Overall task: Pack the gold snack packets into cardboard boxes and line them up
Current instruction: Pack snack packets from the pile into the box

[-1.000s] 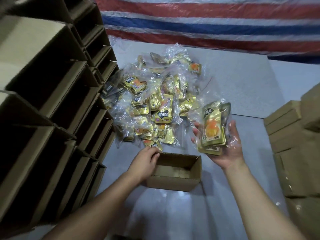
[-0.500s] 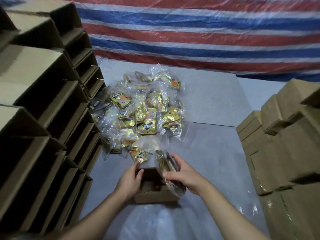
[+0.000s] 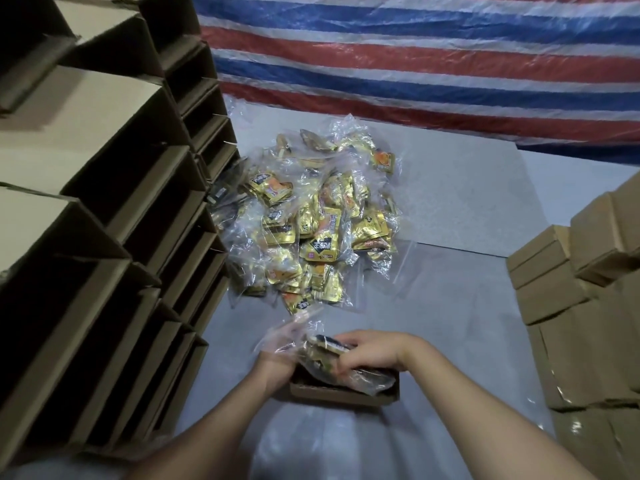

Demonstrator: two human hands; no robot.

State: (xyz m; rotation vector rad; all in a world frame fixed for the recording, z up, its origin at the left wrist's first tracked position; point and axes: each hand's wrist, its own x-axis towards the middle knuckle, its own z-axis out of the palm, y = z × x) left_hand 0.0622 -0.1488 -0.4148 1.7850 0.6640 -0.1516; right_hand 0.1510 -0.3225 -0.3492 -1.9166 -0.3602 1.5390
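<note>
- Low in the centre of the frame we see our right hand, fingers curled over a clear bag of gold packets, pressing it down into the small open cardboard box.
- Our left hand sits at the left end of that box, partly veiled by the bag's loose plastic; it looks closed round the box wall and the bag's edge, though the blur keeps us from being certain of the fingers.
- The bag lies partly inside the box, its upper end and plastic flap sticking out above the rim toward the left.
- The box rests on the grey bench, just below the middle of the frame.
- Above the hands, in the centre of the frame, lies the heap of gold snack packets, each batch in clear plastic, spread loosely on the bench and well apart from the box.
- Down the whole left side we see stacked open cardboard boxes, their dark mouths facing right, the nearest ones touching the heap's left edge.
- At the right edge stand the closed cardboard boxes, piled in steps.
- Across the top hangs a red, white and blue striped tarp behind the bench.
</note>
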